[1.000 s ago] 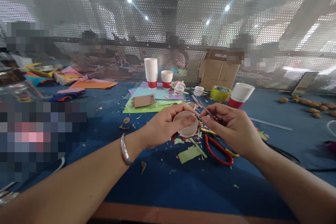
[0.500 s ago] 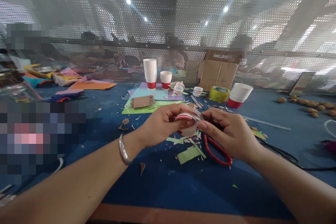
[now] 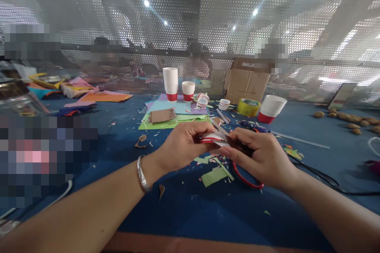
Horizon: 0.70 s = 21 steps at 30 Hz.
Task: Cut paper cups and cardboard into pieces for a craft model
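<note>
My left hand (image 3: 184, 144) is closed round a small white paper cup with a red band (image 3: 210, 138), held on its side above the blue table. My right hand (image 3: 257, 156) grips red-handled scissors (image 3: 247, 180); their blades (image 3: 219, 128) meet the cup's edge between my two hands. Green and white paper scraps (image 3: 214, 174) lie just below the cup. A silver bangle (image 3: 142, 174) sits on my left wrist.
A stack of white and red cups (image 3: 170, 83), a single cup (image 3: 188, 89), a tipped cup (image 3: 270, 108), a yellow tape roll (image 3: 248, 106), coloured paper sheets (image 3: 175, 112) and a cardboard box (image 3: 246, 79) stand further back. A black cable (image 3: 326, 180) runs right. Perforated mesh screens the table's far side.
The cup has turned from showing its base to lying on its side, and the scissor blades have closed in onto its edge. Both hands stayed in place.
</note>
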Motion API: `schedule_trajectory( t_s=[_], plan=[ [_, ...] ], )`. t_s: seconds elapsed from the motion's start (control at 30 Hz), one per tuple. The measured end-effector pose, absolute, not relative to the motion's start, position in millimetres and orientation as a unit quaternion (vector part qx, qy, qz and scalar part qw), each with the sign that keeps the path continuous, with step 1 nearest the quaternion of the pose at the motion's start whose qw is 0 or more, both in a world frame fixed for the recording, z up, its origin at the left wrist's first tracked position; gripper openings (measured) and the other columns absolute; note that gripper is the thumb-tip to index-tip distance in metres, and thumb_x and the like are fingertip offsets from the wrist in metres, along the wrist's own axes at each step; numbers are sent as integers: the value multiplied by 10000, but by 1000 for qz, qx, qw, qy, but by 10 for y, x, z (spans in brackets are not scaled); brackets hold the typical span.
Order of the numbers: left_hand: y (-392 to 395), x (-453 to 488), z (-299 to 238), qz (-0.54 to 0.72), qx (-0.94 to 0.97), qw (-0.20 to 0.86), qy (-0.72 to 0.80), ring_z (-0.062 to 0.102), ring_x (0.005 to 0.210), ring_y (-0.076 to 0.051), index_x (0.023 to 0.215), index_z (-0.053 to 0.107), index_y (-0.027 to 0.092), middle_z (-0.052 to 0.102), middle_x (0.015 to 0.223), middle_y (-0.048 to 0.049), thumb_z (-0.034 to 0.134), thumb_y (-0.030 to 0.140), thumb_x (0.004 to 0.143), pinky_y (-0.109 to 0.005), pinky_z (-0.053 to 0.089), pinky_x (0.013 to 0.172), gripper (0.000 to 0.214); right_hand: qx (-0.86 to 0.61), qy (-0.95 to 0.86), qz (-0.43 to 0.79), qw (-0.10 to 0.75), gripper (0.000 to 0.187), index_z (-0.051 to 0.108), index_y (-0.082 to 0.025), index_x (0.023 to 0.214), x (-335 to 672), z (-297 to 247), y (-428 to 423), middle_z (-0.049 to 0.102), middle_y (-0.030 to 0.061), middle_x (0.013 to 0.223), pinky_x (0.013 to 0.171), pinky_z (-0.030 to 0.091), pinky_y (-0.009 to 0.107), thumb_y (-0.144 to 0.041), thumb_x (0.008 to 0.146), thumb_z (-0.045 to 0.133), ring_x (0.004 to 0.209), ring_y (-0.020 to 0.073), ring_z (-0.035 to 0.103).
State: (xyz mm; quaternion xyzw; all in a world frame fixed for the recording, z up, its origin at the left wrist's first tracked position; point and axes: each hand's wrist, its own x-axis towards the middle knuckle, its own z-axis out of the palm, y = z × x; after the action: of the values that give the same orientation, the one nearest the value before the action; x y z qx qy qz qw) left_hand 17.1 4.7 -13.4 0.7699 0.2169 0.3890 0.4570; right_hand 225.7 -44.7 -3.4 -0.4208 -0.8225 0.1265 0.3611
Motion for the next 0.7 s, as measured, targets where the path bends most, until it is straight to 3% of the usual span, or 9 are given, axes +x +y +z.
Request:
schedule_trajectory(
  t_s=[0.37, 0.57, 0.7],
  plan=[
    [29, 182, -144, 363, 722, 544, 226, 661, 860, -168, 902, 730, 158, 731, 1000, -70, 761, 231, 789, -286, 542, 762, 139, -428, -832, 99, 338, 345, 533, -189, 736, 2262, -45, -457, 442, -47, 610, 500, 317, 237, -442, 968, 574, 532, 89, 363],
    [-4, 179, -101, 364, 717, 546, 235, 610, 706, -133, 832, 726, 132, 685, 764, -32, 813, 266, 754, -248, 500, 664, 178, -409, -845, 88, 333, 335, 529, -187, 733, 2267, -24, -470, 435, -61, 578, 482, 303, 227, -422, 966, 579, 504, 78, 367],
    [-20, 184, -96, 365, 709, 559, 229, 613, 710, -139, 842, 726, 127, 683, 769, -40, 816, 299, 764, -259, 508, 671, 210, -399, -847, 66, 346, 338, 496, -193, 715, 2270, -23, -485, 412, -73, 557, 465, 286, 215, -403, 960, 594, 484, 68, 342]
  ],
)
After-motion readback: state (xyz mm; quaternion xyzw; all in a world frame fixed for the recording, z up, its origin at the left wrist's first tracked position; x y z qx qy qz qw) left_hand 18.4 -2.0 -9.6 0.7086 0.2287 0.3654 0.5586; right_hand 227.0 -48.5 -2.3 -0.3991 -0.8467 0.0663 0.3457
